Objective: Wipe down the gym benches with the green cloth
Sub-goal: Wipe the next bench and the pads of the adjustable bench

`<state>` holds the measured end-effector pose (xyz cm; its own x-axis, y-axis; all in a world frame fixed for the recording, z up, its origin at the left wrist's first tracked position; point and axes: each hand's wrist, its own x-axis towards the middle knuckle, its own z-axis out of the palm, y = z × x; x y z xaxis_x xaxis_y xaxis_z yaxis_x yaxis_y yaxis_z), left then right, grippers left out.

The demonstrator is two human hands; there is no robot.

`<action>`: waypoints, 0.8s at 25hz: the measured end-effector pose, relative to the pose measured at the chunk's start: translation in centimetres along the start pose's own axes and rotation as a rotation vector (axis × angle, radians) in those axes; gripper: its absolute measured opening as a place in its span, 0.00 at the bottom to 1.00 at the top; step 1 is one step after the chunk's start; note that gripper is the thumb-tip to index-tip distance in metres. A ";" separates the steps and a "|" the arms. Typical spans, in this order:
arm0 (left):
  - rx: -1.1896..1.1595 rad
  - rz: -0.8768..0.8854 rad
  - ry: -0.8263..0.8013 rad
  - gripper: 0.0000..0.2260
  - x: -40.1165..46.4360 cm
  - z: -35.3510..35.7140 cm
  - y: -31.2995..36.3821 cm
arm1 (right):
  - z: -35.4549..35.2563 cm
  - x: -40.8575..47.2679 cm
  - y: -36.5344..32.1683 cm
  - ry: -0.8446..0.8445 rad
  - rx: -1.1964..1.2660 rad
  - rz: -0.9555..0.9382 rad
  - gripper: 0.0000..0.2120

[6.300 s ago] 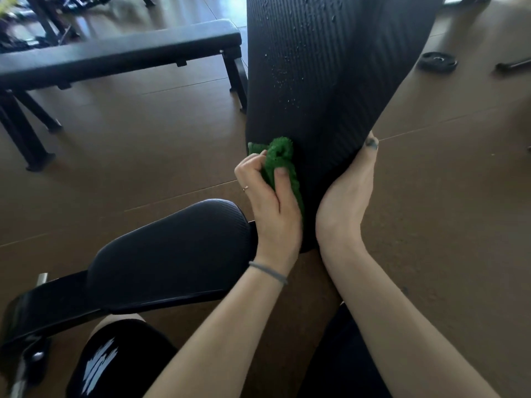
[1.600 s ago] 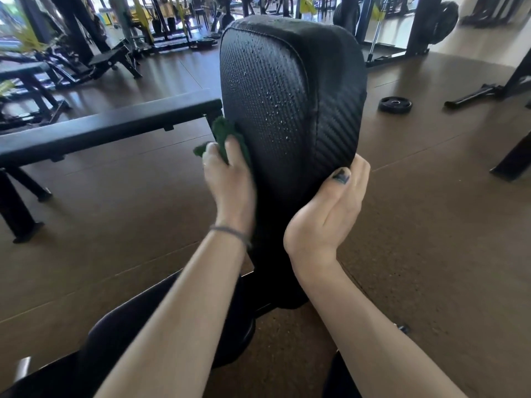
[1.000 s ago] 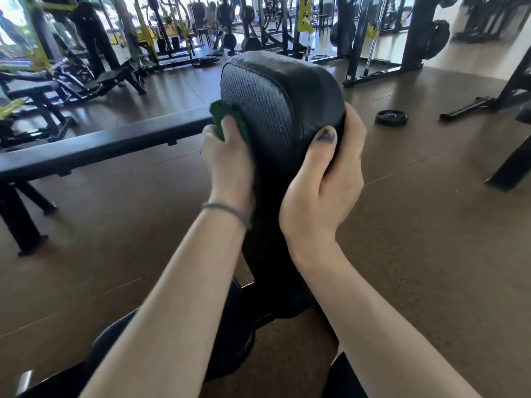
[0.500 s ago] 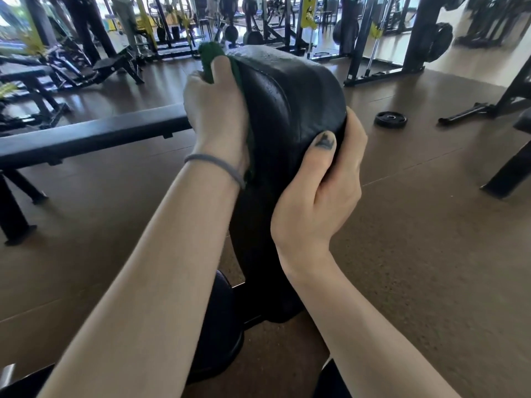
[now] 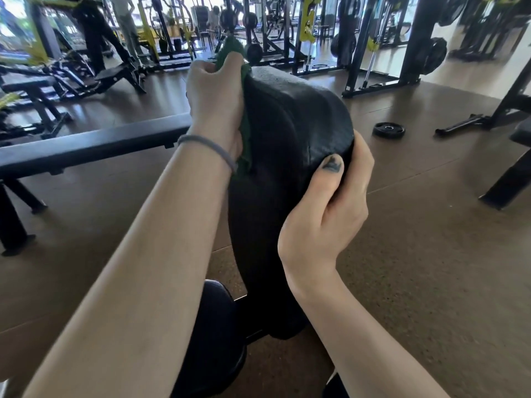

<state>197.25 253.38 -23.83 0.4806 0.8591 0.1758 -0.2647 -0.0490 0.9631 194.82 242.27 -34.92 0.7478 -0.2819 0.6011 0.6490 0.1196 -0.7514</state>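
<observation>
The green cloth (image 5: 242, 81) is sitting at upper centre, bunched in the left hand (image 5: 214, 101), whose fingers are curling round it against the upright bench pad's (image 5: 287, 156) top left edge. The right hand (image 5: 324, 214) is gripping the pad's right edge. One flat bench (image 5: 86, 145) is standing left, one weight plate (image 5: 388, 129) lying right, with open floor (image 5: 431, 254) between.

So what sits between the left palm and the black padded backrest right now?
In the head view, the green cloth lies between the left hand and the upright black padded backrest, pressed against its upper left edge.
</observation>
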 end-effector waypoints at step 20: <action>-0.241 0.125 -0.102 0.11 -3.4 0.2 -2.6 | 0.1 0.0 0.4 0.015 -0.026 -0.036 0.24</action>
<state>196.47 250.52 -26.92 0.5101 0.7978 0.3215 -0.5126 -0.0182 0.8584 195.09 242.40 -35.13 0.7220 -0.3000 0.6235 0.6711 0.0843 -0.7365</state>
